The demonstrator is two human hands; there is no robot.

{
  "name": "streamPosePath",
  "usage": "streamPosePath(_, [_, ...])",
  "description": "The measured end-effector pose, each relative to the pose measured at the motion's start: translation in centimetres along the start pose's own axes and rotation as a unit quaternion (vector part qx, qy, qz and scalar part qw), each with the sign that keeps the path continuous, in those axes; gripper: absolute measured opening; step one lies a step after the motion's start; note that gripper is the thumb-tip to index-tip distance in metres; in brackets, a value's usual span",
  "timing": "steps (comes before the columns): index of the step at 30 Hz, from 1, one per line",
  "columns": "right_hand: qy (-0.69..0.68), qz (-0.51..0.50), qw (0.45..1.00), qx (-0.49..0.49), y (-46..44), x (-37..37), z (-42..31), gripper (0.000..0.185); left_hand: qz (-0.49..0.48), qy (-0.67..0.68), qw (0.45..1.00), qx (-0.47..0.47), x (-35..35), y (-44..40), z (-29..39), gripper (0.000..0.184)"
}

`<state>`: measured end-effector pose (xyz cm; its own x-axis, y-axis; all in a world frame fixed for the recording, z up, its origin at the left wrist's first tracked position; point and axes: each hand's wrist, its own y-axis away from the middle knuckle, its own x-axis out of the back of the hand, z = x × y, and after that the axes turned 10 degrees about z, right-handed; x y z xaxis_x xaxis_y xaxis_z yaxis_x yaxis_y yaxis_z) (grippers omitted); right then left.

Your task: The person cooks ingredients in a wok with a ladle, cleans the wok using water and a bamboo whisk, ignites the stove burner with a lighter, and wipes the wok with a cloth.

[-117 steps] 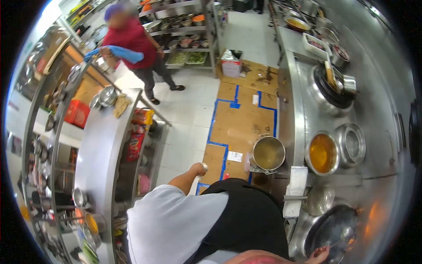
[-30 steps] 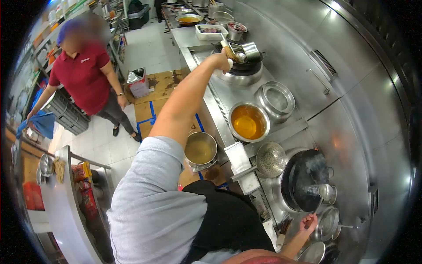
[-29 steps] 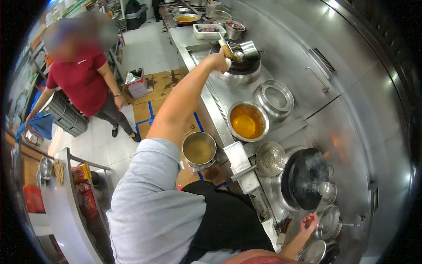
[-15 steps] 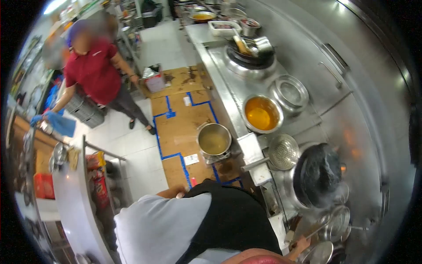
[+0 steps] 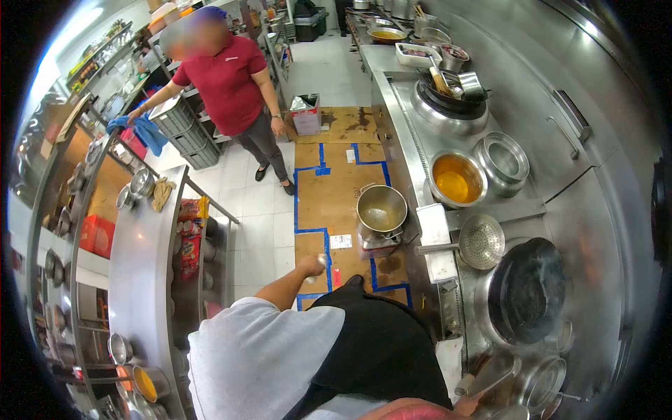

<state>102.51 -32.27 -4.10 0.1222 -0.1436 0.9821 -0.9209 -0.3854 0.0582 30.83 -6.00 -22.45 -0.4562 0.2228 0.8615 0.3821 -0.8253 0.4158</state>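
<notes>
Here, black wok (image 5: 526, 290) hazy; steel bowl (image 5: 479, 168) holds amber liquid (image 5: 453, 185).

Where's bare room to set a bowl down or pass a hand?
Steel table: middle stretch, between rag and small bowl. Stovetop: narrow gap between far wok and oil bowl, likely hand-only. Crowded: around near wok, skimmer on far side, metalware on near side.

L forearm (image 5: 281, 288) angled fwd & slightly R, L hand (image 5: 309, 267) curled.
</notes>
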Motion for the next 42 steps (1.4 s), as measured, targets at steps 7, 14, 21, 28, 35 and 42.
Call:
streamPosePath(7, [0.029,-0.025,0.998,0.052,0.8,-0.6,0.9,0.068,-0.013,0.129,0.981,-0.143,-1.1,4.9,4.0,0.032])
streamPosePath(14, [-0.027,0.123,0.978,0.164,-3.5,-3.4,6.5,0.051,-0.173,-0.005,0.985,-0.016,-7.9,4.8,-10.0,0.046])
streamPosePath(21, [-0.063,0.131,0.989,0.026,-2.6,-1.8,0.8,0.044,-0.206,-0.040,0.972,-0.104,-3.4,5.7,-8.2,0.048])
streamPosePath(28, [-0.269,-0.014,0.953,0.141,3.4,-9.3,-6.4,0.024,-0.189,-0.024,0.967,-0.170,-0.3,4.4,-1.5,0.050])
streamPosePath(35, [-0.484,-0.347,0.748,-0.292,9.2,-34.7,-2.1,0.038,-0.197,-0.052,0.953,-0.224,1.1,3.4,5.5,0.052])
streamPosePath(42, [-0.839,-0.001,0.369,-0.400,5.0,-40.6,-9.3,0.040,-0.218,0.056,0.965,-0.135,0.1,-6.5,-0.2,0.052])
